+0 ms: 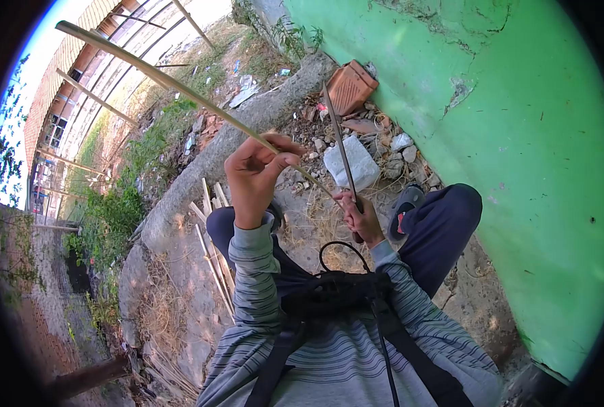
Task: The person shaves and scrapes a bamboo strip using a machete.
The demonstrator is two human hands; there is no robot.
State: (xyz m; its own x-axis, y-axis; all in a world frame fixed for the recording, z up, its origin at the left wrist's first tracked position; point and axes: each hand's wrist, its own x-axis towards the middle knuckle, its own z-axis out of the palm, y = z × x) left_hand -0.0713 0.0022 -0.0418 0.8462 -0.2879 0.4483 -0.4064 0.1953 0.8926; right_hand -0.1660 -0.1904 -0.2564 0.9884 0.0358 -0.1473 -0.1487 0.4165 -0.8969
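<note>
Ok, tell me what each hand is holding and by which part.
The left hand pinches the stick partway along. The right hand grips the knife by its handle; whether it also grips the stick's end can't be told.

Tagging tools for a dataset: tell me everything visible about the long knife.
The long knife has a narrow, dark grey blade, apparently metal, tapering to a tip, and a dark handle. The right hand grips the handle, whose butt shows below the fist. The blade points away from the body, passing across the view of the white block. Whether it touches the stick is unclear.
</note>
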